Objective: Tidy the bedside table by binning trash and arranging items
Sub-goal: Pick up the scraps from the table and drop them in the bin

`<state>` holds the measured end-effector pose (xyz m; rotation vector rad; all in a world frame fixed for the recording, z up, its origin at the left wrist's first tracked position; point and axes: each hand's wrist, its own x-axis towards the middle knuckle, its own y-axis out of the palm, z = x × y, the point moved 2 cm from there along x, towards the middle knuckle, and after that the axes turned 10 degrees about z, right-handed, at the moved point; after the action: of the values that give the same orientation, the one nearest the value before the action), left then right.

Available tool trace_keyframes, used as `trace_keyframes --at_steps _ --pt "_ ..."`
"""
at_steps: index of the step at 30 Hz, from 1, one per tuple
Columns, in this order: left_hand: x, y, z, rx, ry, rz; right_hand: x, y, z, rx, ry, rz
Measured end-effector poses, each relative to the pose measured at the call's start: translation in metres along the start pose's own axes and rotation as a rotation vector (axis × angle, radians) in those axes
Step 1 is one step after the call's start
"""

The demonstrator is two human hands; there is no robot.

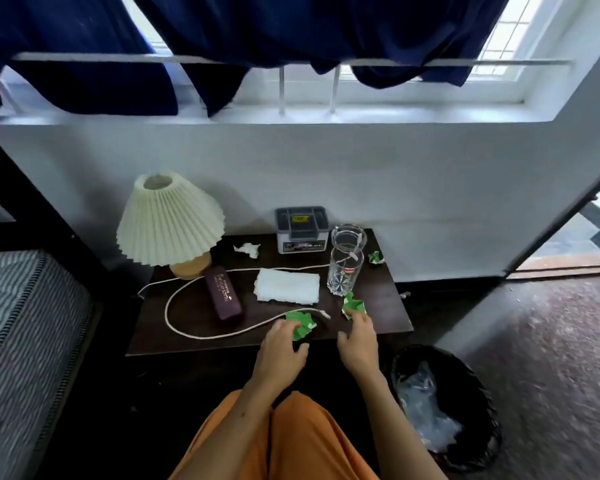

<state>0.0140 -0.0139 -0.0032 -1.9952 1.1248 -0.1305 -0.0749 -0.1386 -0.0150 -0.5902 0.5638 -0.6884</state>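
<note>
On the dark bedside table (187, 341) lie crumpled green wrappers. My left hand (281, 351) grips one green wrapper (302, 323) near the front edge. My right hand (359, 341) pinches a second green wrapper (352, 304) just in front of the tall glass (344, 271). A third green scrap (376, 257) sits at the back right, and a crumpled white tissue (247, 250) lies near the lamp (168, 220). A black bin (444, 407) with clear plastic inside stands on the floor at the right.
A folded white cloth (286, 285), a maroon case (222, 296), a white cord (187, 327), a second glass (347, 235) and a grey box (301, 228) share the table. A striped mattress (18, 323) is at left.
</note>
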Motion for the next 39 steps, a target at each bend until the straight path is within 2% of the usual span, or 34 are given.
trace_keyframes --at_steps 4,9,13,16,20,23,27,30,33,36,39 --pt "0.020 0.018 0.002 0.097 -0.050 0.121 0.020 0.007 -0.012 -0.133 0.015 0.035" --pt "0.048 0.028 0.006 0.341 0.006 0.133 0.051 0.011 -0.018 -0.384 -0.048 0.040" --pt "0.063 0.033 0.009 0.485 0.018 0.193 0.065 0.017 -0.028 -0.539 -0.087 0.160" --pt "0.068 0.036 0.011 0.507 -0.008 0.226 0.067 0.023 -0.039 -0.584 -0.066 0.203" --pt "0.070 0.038 0.014 0.513 0.003 0.184 0.064 0.025 -0.045 -0.585 -0.077 0.129" --pt "0.070 0.035 0.014 0.512 -0.002 0.146 0.062 0.022 -0.043 -0.533 -0.079 0.070" --pt "0.063 0.029 0.015 0.393 -0.055 0.095 0.054 0.017 -0.036 -0.504 -0.023 0.082" --pt "0.052 0.023 0.014 0.324 -0.101 0.014 0.042 0.008 -0.029 -0.352 0.072 0.019" --pt "0.040 0.014 0.009 0.169 -0.138 -0.108 0.029 0.004 -0.022 -0.234 0.057 -0.055" --pt "0.030 0.005 0.000 -0.062 -0.150 -0.181 0.019 -0.004 -0.012 -0.005 0.102 -0.113" --pt "0.022 0.001 -0.012 -0.305 -0.188 -0.205 0.013 -0.013 -0.006 0.341 0.180 -0.102"
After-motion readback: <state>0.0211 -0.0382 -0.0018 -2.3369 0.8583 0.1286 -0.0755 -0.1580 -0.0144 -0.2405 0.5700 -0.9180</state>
